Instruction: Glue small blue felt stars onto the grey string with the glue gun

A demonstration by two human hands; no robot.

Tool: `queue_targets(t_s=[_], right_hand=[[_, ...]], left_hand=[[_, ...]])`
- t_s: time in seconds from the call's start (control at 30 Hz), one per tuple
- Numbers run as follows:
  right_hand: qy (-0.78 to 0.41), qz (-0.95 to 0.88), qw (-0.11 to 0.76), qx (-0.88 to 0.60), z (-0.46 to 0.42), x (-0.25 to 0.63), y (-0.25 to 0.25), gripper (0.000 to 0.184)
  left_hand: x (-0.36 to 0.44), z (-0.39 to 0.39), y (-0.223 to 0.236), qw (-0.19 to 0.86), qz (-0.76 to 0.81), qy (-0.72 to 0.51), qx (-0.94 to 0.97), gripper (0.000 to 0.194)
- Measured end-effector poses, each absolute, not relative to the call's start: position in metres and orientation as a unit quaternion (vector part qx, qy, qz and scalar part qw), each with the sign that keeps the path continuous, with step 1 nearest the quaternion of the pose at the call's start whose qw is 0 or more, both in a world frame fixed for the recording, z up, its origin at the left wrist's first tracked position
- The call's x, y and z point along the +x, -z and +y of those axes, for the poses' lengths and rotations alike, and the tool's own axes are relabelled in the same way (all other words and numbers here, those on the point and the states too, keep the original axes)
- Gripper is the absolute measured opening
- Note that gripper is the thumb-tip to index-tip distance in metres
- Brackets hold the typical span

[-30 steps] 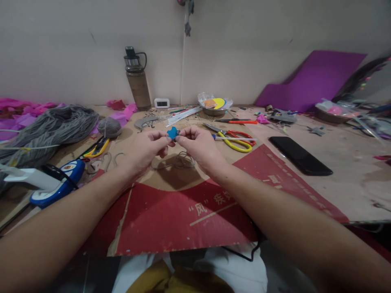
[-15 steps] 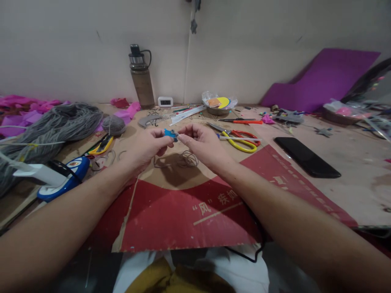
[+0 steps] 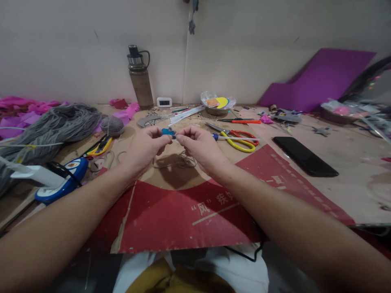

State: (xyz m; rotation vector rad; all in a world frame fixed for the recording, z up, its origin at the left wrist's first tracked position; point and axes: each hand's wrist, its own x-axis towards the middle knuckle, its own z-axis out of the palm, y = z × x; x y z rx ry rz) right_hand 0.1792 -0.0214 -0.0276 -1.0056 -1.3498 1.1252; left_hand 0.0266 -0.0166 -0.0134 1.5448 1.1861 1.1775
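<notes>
Scissors nr R hand, phone further R, bottle nr wall

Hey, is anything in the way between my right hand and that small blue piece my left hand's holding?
Nothing visible stands between your right hand and the small blue piece pinched in your left hand; they're close together, though whether they touch is unclear. The scissors lie off to the right.

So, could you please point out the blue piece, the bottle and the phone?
Blue piece (image 3: 167,132), head view: its exposed upper face.
Bottle (image 3: 140,84), head view: its body.
Phone (image 3: 305,156), head view: middle of its black face.
</notes>
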Motion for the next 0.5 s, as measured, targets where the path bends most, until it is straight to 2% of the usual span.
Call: queue_targets(t_s=[0.2,0.5], right_hand=[[-0.524,-0.514,0.536,-0.418,-0.0231,0.1747,0.0256,0.009],[-0.534,-0.49,0.542,-0.425,-0.024,0.1727,0.0236,0.011]], left_hand=[[0.0308,-0.0226,0.01,0.393,0.485,-0.484,0.613,0.009],[0.0316,-0.0208,0.0153,0.376,0.478,-0.504,0.613,0.01]])
